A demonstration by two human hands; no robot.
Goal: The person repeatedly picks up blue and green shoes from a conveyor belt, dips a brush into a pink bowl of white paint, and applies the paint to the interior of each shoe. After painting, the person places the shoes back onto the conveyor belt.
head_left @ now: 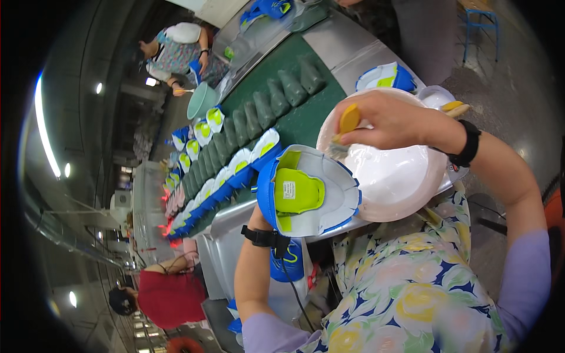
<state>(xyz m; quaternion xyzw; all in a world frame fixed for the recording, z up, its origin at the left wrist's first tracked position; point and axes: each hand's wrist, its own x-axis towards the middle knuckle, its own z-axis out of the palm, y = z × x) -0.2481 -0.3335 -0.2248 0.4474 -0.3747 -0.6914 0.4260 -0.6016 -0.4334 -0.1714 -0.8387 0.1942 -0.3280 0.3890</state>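
My left hand (258, 219) holds up a blue shoe upper (338, 191), its white inside and lime-green tongue facing me; most of that hand is hidden behind the upper. In my right hand (385, 120) is a brush with a yellow handle (349, 117). Its bristles are down by the rim of a wide pale pink bowl (376, 213), close to the upper's upper right edge. White liquid (391, 176) lies in the bowl. Fingers of the right hand are wrapped round the handle.
A green conveyor belt (326, 56) carries rows of dark shoe lasts (276, 97) and blue-and-white uppers (265, 144). Another upper (385, 76) and a small tub (435, 95) with a yellow-handled brush stand beyond the bowl. Co-workers are across the belt (185, 53) and at lower left (168, 288).
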